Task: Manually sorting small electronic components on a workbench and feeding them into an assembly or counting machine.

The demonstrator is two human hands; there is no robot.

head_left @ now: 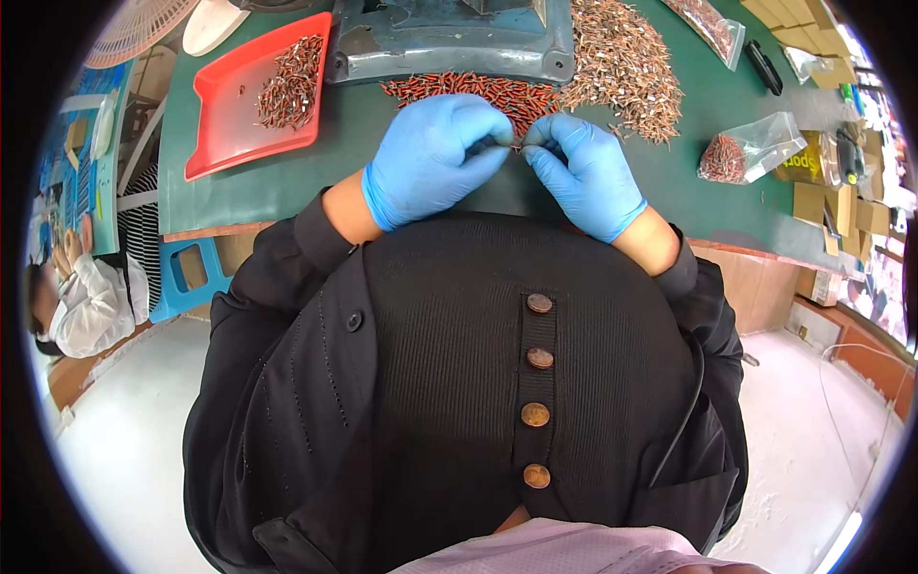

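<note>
Both my hands wear blue gloves and meet fingertip to fingertip over the green table (277,182). My left hand (430,158) and my right hand (585,174) pinch one small thin part (517,145) between them; the part is mostly hidden by the fingers. Just beyond my fingers lies a row of small red-brown parts (469,88). A larger heap of pale copper-coloured metal pieces (622,67) spreads to its right.
A red tray (225,124) with a small heap of dark parts sits at the left. A grey machine base (449,43) stands behind the parts. Clear bags of parts (751,148) and cardboard boxes lie at the right. Another person sits at far left by a blue stool.
</note>
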